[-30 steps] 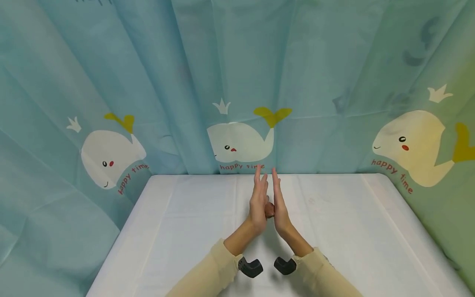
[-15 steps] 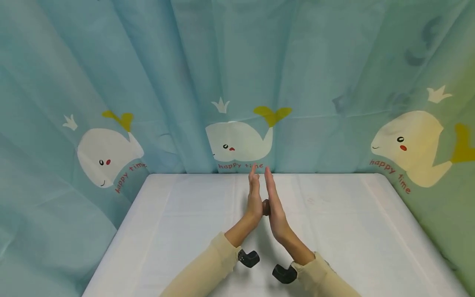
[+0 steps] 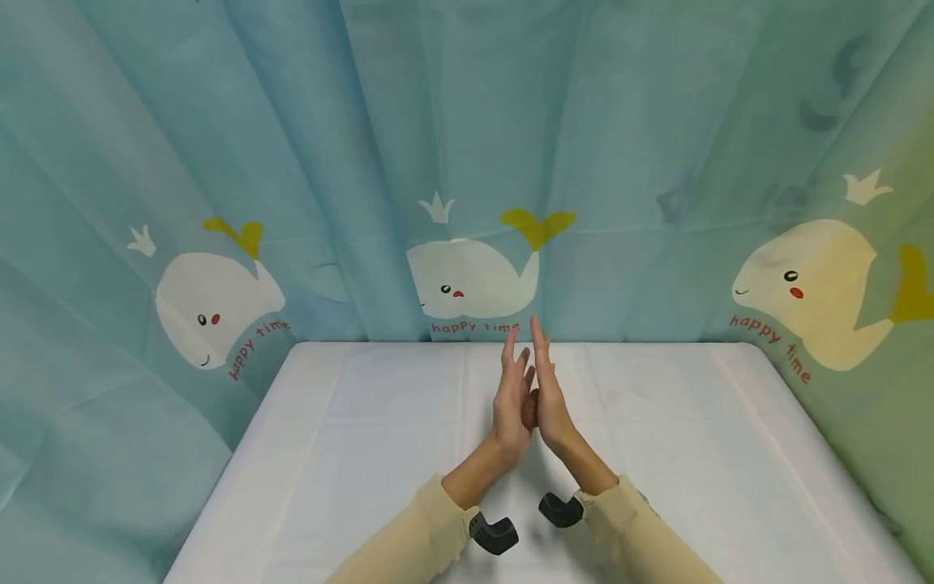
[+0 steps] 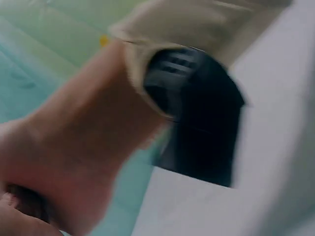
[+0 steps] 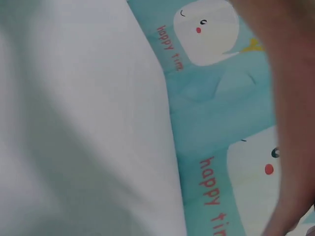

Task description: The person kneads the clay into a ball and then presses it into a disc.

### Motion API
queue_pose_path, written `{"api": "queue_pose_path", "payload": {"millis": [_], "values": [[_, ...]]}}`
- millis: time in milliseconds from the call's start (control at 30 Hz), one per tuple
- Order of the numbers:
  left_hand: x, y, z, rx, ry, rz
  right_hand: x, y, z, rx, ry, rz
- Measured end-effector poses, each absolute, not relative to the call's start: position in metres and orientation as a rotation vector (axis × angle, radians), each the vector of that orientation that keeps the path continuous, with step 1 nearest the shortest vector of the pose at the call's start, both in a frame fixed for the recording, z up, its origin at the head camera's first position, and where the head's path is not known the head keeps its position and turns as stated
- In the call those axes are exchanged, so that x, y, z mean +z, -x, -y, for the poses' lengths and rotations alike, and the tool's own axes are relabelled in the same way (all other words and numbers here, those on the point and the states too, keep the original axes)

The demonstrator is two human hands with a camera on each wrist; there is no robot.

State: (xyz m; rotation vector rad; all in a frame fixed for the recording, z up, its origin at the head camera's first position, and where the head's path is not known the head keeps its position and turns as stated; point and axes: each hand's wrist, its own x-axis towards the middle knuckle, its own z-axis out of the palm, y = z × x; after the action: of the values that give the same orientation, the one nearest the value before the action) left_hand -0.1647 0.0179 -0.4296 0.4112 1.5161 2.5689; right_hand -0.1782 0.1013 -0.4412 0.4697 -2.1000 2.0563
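In the head view my left hand (image 3: 511, 422) and right hand (image 3: 552, 410) face each other palm to palm above the table. Between the flat palms sits a small brown rounded lump (image 3: 529, 410), partly hidden by both hands. Fingers on each hand point straight up and away from me, the right ones reaching slightly farther. Seen from the left wrist, the dark lump (image 4: 30, 202) lies against a palm at the lower left, blurred. A forearm with a beige cuff and black wrist camera (image 4: 204, 118) crosses that same view.
A white-covered table (image 3: 379, 438) spreads under the hands. Behind it and on both sides hangs a blue-green curtain (image 3: 627, 162) printed with white whales. The table's far edge runs just beyond the fingertips in the head view.
Over the last half second my right hand slides forward while my left slides back, reversing their offset. The brown lump stays between the palms throughout.
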Motion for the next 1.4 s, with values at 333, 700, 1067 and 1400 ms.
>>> {"api": "queue_pose_path", "payload": {"millis": [333,700,1067,1400], "values": [[-0.431,0.174,-0.007,2.638,-0.265,-1.57,-0.428,0.159,-0.081,2.078,-0.669,2.125],[-0.429,0.162,-0.017,2.424,-0.462,-1.876,-0.427,0.184,-0.101,2.184,-0.419,2.033],[-0.425,0.176,-0.009,2.568,-0.316,-1.775,-0.427,0.16,-0.086,2.114,-0.618,2.104],[-0.432,0.176,-0.016,2.417,-0.427,-1.921,-0.412,0.162,-0.092,2.125,-0.542,2.018]]}}
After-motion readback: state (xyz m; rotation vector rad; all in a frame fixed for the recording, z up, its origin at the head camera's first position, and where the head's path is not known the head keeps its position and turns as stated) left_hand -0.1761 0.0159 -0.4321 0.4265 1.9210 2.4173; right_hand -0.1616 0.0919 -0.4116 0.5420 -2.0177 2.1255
